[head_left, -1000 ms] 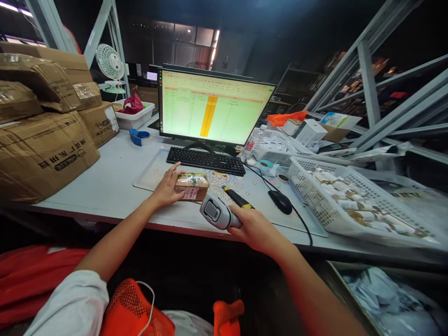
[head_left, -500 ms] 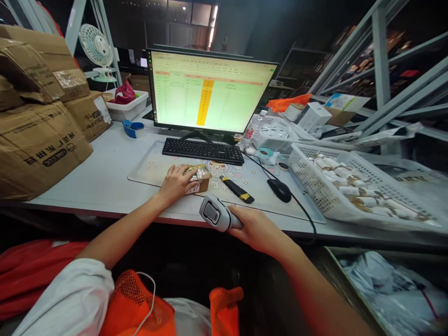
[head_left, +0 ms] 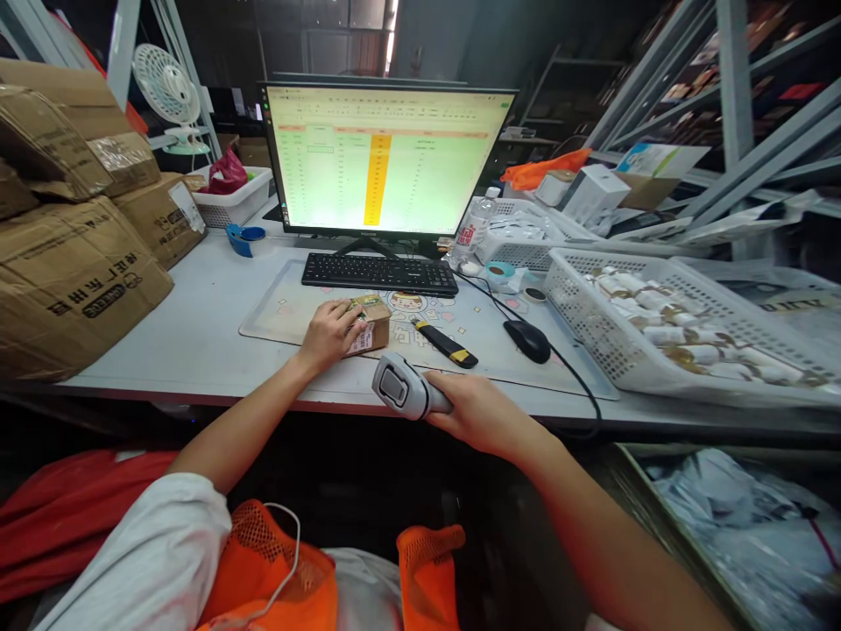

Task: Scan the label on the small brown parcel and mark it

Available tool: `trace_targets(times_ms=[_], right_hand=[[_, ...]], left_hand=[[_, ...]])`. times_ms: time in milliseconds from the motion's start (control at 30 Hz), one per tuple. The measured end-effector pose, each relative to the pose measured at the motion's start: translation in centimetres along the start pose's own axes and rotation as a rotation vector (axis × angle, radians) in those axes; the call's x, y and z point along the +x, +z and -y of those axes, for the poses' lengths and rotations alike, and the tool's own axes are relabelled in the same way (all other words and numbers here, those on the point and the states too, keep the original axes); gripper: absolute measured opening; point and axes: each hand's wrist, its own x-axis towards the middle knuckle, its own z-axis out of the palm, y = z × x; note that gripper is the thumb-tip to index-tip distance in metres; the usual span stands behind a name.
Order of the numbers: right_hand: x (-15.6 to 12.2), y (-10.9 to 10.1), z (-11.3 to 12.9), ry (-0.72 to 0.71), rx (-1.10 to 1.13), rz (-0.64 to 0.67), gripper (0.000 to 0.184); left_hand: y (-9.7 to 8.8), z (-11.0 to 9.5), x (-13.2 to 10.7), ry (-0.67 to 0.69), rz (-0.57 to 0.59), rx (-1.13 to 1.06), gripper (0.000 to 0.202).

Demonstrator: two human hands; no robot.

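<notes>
My left hand is closed over the left side of a small cardboard box, which rests on the desk mat near the desk's front edge. A printed label shows on the box's near side, and part of its top lies under my fingers. In my right hand is a grey barcode scanner, gripped by its handle just in front of the desk edge. Its head points left, toward the box. Right of the box lies a black and yellow utility knife.
A monitor showing a spreadsheet stands behind a keyboard. To the right are a mouse with its cable and a white basket of small wrapped items. Large cartons are stacked at left, near a blue tape dispenser.
The view has shifted slightly. My left fingers, spread over the box before, now sit more bunched at its left side, baring more of the top. The scanner stays in my right hand.
</notes>
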Motion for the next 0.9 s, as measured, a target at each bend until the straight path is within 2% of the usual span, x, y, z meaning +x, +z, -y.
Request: trace_targets(times_ms=[400,567,633,767,900], right_hand=[[0.1,-0.6,0.1,0.021,-0.076,-0.003,0.032],[0.0,-0.3,0.2,-0.003,-0.096,-0.024,0.032],[-0.1,-0.2,0.1,-0.002,-0.109,-0.026,0.031],[-0.2,-0.1,0.1,-0.008,-0.111,-0.026,0.030],[-0.5,-0.5,0.4,0.000,-0.124,-0.008,0.031]], left_hand=[[0.4,-0.2,-0.5,-0.044,-0.104,-0.066,0.040],[0.5,-0.1,-0.3,-0.055,-0.096,-0.110,0.035],[0.6,-0.3,-0.4,-0.091,-0.139,-0.149,0.033],[0.7,-1.0,-0.8,-0.178,-0.265,-0.289,0.044],[0.1,-0.9,-0.7,-0.129,-0.212,-0.294,0.044]])
